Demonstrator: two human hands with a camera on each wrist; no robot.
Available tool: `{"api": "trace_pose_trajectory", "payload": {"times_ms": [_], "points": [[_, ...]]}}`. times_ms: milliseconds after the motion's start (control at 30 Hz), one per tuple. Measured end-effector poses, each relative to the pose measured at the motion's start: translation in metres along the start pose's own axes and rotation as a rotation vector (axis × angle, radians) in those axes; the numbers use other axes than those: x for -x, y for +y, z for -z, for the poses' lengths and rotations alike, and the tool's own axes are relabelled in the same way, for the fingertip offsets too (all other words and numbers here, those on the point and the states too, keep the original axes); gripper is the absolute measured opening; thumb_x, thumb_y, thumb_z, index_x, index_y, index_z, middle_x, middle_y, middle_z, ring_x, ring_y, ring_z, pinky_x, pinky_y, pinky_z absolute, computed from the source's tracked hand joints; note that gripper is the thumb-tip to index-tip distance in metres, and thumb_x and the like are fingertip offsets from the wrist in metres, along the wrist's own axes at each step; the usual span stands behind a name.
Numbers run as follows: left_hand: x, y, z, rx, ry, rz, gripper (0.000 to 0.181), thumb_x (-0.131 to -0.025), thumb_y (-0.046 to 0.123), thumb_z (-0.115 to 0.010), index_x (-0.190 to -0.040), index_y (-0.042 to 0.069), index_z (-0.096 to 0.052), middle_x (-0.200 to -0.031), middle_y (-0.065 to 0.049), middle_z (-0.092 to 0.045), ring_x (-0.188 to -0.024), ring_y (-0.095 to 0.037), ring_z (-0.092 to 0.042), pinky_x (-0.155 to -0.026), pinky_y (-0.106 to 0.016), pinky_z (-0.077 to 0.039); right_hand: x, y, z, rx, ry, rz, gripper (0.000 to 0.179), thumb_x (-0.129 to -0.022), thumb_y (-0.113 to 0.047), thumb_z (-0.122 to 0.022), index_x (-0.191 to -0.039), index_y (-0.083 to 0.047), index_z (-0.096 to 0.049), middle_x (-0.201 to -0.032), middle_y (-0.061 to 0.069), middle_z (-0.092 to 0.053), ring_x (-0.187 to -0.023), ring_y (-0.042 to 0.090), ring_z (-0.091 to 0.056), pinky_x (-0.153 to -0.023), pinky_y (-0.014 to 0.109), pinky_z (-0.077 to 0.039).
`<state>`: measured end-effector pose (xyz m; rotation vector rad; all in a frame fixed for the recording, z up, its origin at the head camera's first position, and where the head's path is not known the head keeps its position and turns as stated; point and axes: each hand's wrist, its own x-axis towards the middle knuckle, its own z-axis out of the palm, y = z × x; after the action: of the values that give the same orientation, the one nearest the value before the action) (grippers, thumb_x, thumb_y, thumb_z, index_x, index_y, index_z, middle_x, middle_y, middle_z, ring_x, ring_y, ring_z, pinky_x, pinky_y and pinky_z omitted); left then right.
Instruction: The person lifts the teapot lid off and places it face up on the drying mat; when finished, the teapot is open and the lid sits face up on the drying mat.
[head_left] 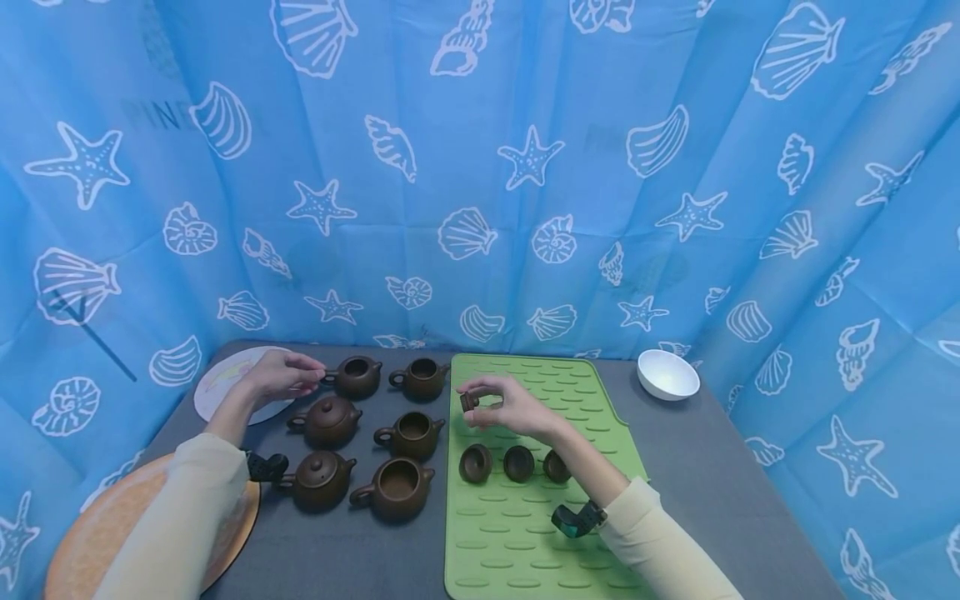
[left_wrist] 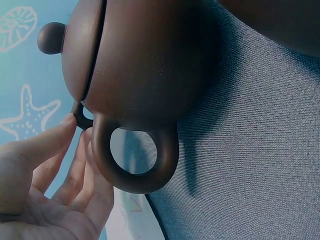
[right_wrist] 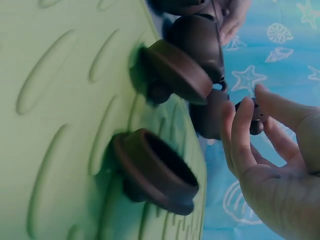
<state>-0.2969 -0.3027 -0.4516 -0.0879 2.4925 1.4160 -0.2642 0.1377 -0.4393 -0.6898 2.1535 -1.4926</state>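
Note:
My left hand pinches the handle of a lidless brown clay teapot at the back left. In the left wrist view, a lidded teapot hides most of that pot. Above the green ridged mat, my right hand holds a small brown teapot lid between thumb and fingers. Three more lids, a left one, a middle one and a right one partly behind the right forearm, lie upside down on the mat.
Two lidded teapots stand in the left column. Beside the mat are three lidless pots. A white bowl sits back right, a pale plate back left, an orange round mat front left.

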Motion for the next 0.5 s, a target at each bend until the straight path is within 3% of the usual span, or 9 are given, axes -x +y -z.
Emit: {"api": "trace_pose_trajectory", "payload": {"times_ms": [267,400,500], "points": [[-0.001,0.001,-0.002,-0.008,0.009,0.001,0.043,-0.111,0.025,-0.065,-0.141,-0.004,-0.065,-0.131,-0.025,-0.071,-0.115,-0.031,-0.073,-0.103,-0.046,-0.064,-0.002,0.011,0.001,-0.077,0.033,-0.081,0.051,-0.1,0.007,-0.068,-0.148,0.013,-0.05,-0.134,0.036,-0.065,-0.103,0.039,-0.08,-0.098,0.052,-0.066],[-0.001,0.001,-0.002,-0.01,0.012,0.002,0.041,-0.11,0.025,-0.066,-0.14,-0.005,-0.066,-0.127,-0.023,-0.072,-0.113,-0.031,-0.073,-0.102,-0.046,-0.065,-0.004,0.014,0.003,-0.069,0.04,-0.121,0.049,-0.1,0.008,-0.066,-0.146,0.015,-0.051,-0.13,0.034,-0.066,-0.101,0.036,-0.081,-0.096,0.043,-0.067],[-0.001,0.002,-0.002,-0.012,0.009,-0.001,0.041,-0.11,0.024,-0.066,-0.139,-0.005,-0.066,-0.126,-0.023,-0.073,-0.112,-0.03,-0.074,-0.102,-0.046,-0.065,-0.006,0.017,0.005,-0.051,0.035,-0.134,0.047,-0.1,0.009,-0.066,-0.145,0.016,-0.052,-0.13,0.035,-0.066,-0.094,0.026,-0.081,-0.094,0.04,-0.068]]}}
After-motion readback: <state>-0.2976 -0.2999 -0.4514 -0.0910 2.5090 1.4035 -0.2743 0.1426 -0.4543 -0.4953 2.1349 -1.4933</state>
